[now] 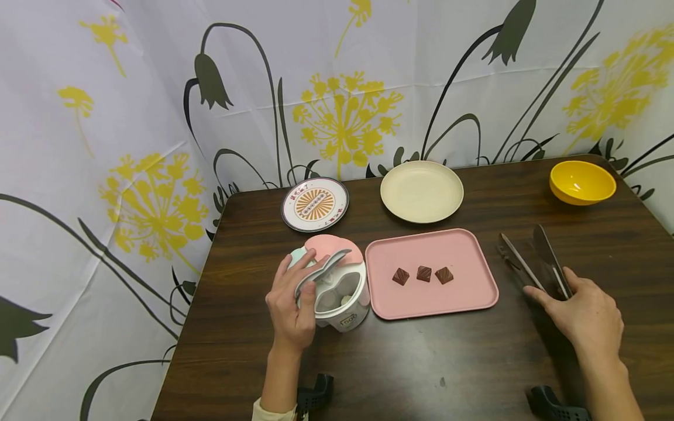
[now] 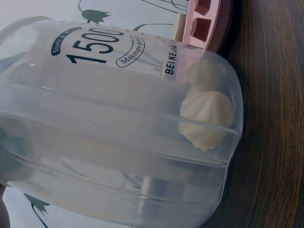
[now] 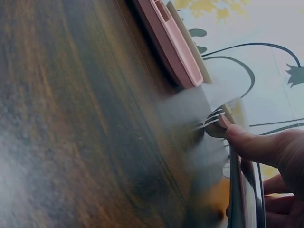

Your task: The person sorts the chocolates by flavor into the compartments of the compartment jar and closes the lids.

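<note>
A clear canister [image 1: 347,320] marked 1500 stands on the table, with pink and mint lid sections and a grey flap [image 1: 323,273] raised over its divided inside. My left hand [image 1: 292,304] is at the raised flap, thumb and fingers holding it. Through the canister's wall, the left wrist view shows white swirled pieces [image 2: 207,118] at the bottom. To the right, my right hand [image 1: 592,313] grips metal tongs [image 1: 547,256], one end forked and the other flat. The tongs' arms stand apart with nothing between their tips.
Three dark chocolates [image 1: 423,273] lie on a pink tray [image 1: 432,307] right beside the canister. Behind are a white plate with a printed pattern [image 1: 315,204], a cream plate [image 1: 421,192] and, at the far right, a yellow bowl [image 1: 582,190]. A floral cloth hangs behind the table.
</note>
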`<state>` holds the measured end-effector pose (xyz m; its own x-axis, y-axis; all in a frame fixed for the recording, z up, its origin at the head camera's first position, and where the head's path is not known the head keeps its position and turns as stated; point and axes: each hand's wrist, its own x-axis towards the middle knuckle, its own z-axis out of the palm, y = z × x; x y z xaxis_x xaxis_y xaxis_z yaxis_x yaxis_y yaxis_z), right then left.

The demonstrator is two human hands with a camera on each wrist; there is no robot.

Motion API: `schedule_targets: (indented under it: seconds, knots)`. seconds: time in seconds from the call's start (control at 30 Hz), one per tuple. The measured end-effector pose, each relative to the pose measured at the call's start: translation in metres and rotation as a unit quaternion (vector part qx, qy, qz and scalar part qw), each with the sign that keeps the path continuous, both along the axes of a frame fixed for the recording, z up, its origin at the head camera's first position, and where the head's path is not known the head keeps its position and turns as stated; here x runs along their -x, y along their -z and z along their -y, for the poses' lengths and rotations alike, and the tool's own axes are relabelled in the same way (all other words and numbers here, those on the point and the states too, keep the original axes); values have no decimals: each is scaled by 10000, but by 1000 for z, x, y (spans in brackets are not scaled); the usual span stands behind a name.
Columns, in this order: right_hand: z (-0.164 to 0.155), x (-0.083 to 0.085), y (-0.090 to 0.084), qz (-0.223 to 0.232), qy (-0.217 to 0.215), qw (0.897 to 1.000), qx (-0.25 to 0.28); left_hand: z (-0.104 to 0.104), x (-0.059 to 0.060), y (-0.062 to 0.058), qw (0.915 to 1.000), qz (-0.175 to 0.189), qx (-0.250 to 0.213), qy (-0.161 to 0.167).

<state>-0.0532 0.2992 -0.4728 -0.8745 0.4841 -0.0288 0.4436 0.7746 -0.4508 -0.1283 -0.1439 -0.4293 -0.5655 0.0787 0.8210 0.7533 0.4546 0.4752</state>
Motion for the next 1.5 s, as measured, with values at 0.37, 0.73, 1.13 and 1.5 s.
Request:
schedule_targets:
  seconds: [0.37,0.73,1.13,1.5]
  knots:
    - [19,6,-12,-2012,-408,9787,67,0,0,0,10000,3,-4,25]
    - [112,30,-35,-4459,-2867,8420,997,0,0,-1,10000,39,27,-50]
    - [203,45,-58,-4292,-4598,7517,1983,1,0,-1,10000,-49,26,-37]
    - [232,58,-68,-3736,-4939,7580,2046,1,0,0,9999,-57,137,-7]
